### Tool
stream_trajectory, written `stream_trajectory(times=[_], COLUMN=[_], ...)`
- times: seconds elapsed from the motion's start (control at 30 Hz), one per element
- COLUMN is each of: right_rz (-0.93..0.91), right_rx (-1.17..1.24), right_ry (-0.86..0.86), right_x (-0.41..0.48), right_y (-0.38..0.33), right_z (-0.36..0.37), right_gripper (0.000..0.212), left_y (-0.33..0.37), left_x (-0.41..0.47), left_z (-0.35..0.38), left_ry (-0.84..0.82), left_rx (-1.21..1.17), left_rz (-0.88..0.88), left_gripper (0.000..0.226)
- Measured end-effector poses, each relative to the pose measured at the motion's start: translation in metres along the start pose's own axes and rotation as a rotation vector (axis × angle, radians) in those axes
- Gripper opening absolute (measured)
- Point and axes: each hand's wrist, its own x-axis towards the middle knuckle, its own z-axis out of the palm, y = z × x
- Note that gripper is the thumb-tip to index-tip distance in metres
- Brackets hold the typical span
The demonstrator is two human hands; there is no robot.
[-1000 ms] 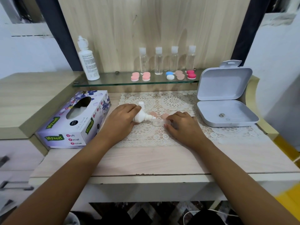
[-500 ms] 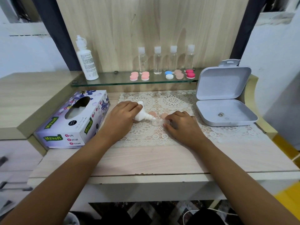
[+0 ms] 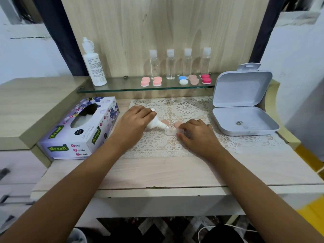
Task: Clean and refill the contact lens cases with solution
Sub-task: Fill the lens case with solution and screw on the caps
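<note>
Clear lens case (image 3: 170,131) sits on lace mat (image 3: 187,107), mid surface (image 3: 157,172). Right hand (image 3: 196,135), fingers curled, pinches its right end. Left hand (image 3: 135,122) grips small white bottle (image 3: 156,124), tilted, nozzle at the case's left well. Two peach caps (image 3: 164,122) lie just beyond. Tissue box (image 3: 78,130) left; open grey box (image 3: 243,109) right. Far: glass shelf (image 3: 122,85) with bottles and coloured cases.
</note>
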Motion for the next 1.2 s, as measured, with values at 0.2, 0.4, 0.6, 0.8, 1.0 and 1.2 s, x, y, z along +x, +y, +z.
stream_trajectory(times=[0.2,0.4,0.6,0.8,1.0,1.2], right_rz=[-0.005,-0.004,-0.009,-0.004,0.004,-0.001], right_rx=[0.005,0.001,-0.001,0.0,0.015,0.017], right_ry=[0.004,0.001,0.011,0.003,0.003,0.007], right_x=[-0.0001,-0.0002,-0.0001,0.0001,0.0003,0.0004], right_y=[-0.0001,0.0003,0.0004,0.0003,0.0005,0.0004], right_z=[-0.0003,-0.0002,0.0007,0.0005,0.0014,0.0011], right_gripper=[0.028,0.029,0.028,0.029,0.033,0.029], left_y=[0.0007,0.0016,0.0009,0.0024,0.003,0.0041], left_x=[0.0009,0.0015,0.0019,0.0024,0.0017,0.002], left_z=[-0.0007,-0.0007,0.0,0.0013,0.003,0.0014], left_ry=[0.003,0.011,0.006,0.005,0.014,0.011], left_rx=[0.008,0.006,0.005,-0.006,-0.009,-0.014], left_rz=[0.003,0.002,0.005,0.014,0.004,0.002], left_gripper=[0.047,0.046,0.045,0.045,0.047,0.047])
